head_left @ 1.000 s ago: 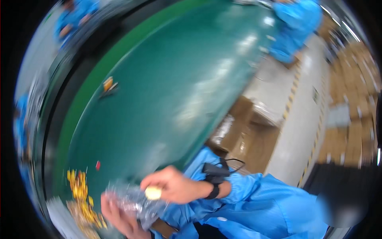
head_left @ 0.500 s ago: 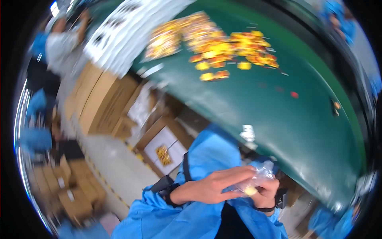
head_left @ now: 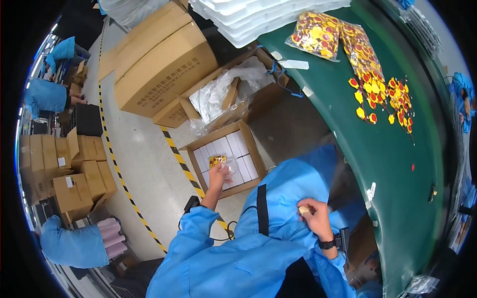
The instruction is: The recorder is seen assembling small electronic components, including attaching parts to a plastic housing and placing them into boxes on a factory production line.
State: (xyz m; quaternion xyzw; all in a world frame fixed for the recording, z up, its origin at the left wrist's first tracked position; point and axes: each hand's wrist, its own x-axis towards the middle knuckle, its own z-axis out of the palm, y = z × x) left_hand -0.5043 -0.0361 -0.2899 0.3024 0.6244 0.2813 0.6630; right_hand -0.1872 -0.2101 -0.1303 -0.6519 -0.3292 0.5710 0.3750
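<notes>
My left hand (head_left: 217, 178) reaches down over an open cardboard box (head_left: 252, 149) with small white boxes (head_left: 245, 168) packed in it. Its fingers are closed on a crumpled clear plastic bag (head_left: 230, 169). Right at the fingertips is a small clear packet of yellow and red pieces (head_left: 217, 160); I cannot tell whether the fingers grip that too. My right hand (head_left: 318, 217) is in front of my blue smock, fingers curled around a small cream-coloured round piece (head_left: 303, 210). What exactly that piece is does not show.
A green work table (head_left: 343, 99) curves along the right. On it lie two filled bags (head_left: 315, 36) and a loose pile of yellow-red pieces (head_left: 370, 92). White trays (head_left: 243, 22) are stacked at the back. Large cartons (head_left: 164, 64) stand left, near striped floor tape (head_left: 179, 159). Co-workers in blue are farther left.
My hands were together on the clear bag; now they are apart. The left has gone to the box with the bag, the right keeps the pale piece. My view has turned left.
</notes>
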